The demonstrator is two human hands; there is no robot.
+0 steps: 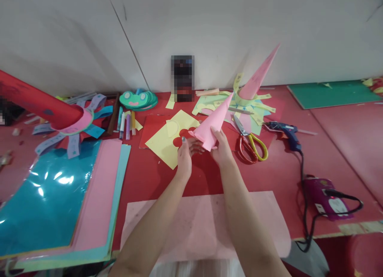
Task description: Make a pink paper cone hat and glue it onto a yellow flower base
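A pink paper cone (213,123) is tilted above the red table, its tip up and to the right. My right hand (222,147) grips the cone low on its right side, thumb on the outside. At the cone's open lower end is my left hand (186,157), thumb raised apart from the curved fingers. Its fingertips are close to the cone's edge; I cannot tell whether they touch. Beneath lie a pale yellow sheet (161,143) and small red paper circles (177,142). Red-and-yellow-handled scissors (249,143) rest right of my right hand.
A second pink cone (260,75) stands on yellow strips behind. At right are a blue glue gun (289,135) and a purple power box (326,197) with black cord. Left are a red paper cone (44,105), markers (128,125), green frog cutouts (137,100) and coloured sheets (54,193).
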